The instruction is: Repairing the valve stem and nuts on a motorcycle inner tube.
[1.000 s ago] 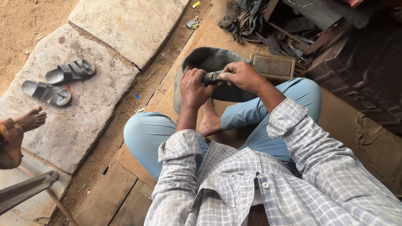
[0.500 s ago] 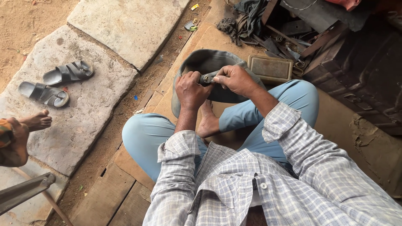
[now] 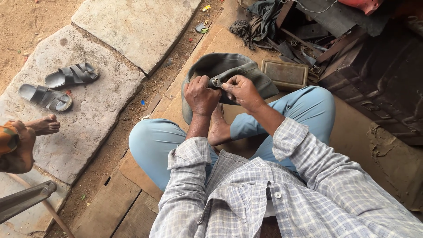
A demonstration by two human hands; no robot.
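I sit cross-legged on a wooden platform in light blue trousers and a checked shirt. A flat grey rubber inner tube (image 3: 222, 66) lies folded in front of my knees. My left hand (image 3: 201, 95) grips a fold of the tube. My right hand (image 3: 241, 90) pinches the small metal valve (image 3: 216, 82) that sticks out of the tube between both hands. My bare foot shows just below my hands.
A shallow rectangular metal tray (image 3: 285, 73) lies beside the tube. Dark rags, tools and scrap metal (image 3: 291, 39) pile up behind it. A pair of grey sandals (image 3: 57, 86) rests on stone slabs at the left. Another person's bare foot (image 3: 44, 125) is at the left edge.
My hands stay on the tube's valve; the fingers of my right hand have shifted a little on it. The view has drifted slightly.
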